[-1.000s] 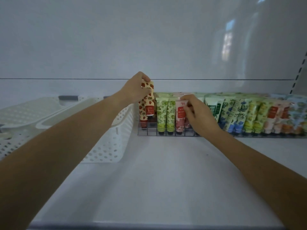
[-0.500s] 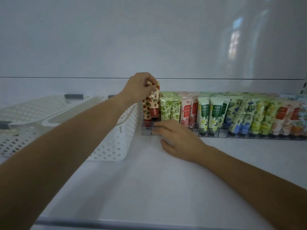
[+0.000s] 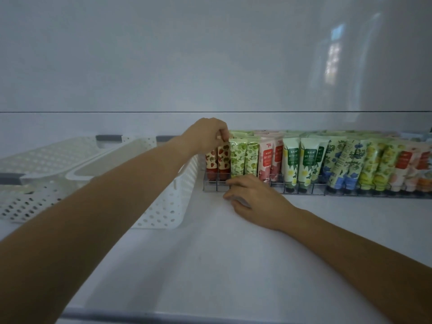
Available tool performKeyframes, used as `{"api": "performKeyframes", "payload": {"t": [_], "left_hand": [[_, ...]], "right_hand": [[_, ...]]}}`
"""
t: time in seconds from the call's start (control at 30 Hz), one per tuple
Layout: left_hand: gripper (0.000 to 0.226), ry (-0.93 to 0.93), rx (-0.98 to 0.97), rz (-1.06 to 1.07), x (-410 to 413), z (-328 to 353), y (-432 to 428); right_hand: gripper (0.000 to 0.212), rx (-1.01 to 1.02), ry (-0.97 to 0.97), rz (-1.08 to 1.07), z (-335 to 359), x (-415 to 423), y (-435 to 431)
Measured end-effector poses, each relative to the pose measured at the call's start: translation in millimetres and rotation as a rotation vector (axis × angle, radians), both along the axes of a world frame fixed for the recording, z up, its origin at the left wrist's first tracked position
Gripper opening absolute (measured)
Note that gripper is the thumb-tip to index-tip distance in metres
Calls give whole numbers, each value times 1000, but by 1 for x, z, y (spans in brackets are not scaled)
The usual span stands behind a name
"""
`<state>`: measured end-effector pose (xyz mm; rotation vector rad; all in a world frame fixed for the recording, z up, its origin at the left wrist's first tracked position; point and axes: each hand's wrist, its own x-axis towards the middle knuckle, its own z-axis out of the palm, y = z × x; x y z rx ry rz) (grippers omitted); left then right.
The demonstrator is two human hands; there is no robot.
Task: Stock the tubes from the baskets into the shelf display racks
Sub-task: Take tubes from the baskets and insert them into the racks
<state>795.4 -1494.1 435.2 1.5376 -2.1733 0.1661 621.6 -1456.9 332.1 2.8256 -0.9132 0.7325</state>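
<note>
My left hand [image 3: 205,137] pinches the top of the strawberry-print tube [image 3: 224,160], upright at the left end of the display rack [image 3: 211,192]; my right hand [image 3: 254,199] lies relaxed, fingers touching the rack's front; a white basket [image 3: 168,206] sits just beside.

Shelf [image 3: 210,265]: white board in front of me.
On its left: left perforated basket [image 3: 28,204] and right perforated basket [image 3: 168,206], side by side.
Back right: clear display rack [image 3: 215,191], just beside the right basket.
</note>
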Motion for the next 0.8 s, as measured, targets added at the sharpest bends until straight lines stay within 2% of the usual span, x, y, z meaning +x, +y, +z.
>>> {"api": "performKeyframes", "payload": {"t": [0.13, 0.27, 0.43, 0.63, 0.8], "left_hand": [[14, -16, -2, -43, 1, 0, 1], [20, 20, -120, -45, 3, 8, 8], [37, -349, -248, 77, 23, 42, 16], [38, -392, -251, 225, 96, 64, 28], [38, -399, -136, 332, 187, 56, 41]], "right_hand": [[30, 6, 17, -4, 1, 0, 0], [30, -50, 46, 1, 7, -1, 3], [25, -185, -43, 5, 45, 10, 3], [31, -203, -134, -25, 100, 63, -13], [36, -194, 32, 68, 126, 148, -14]]}}
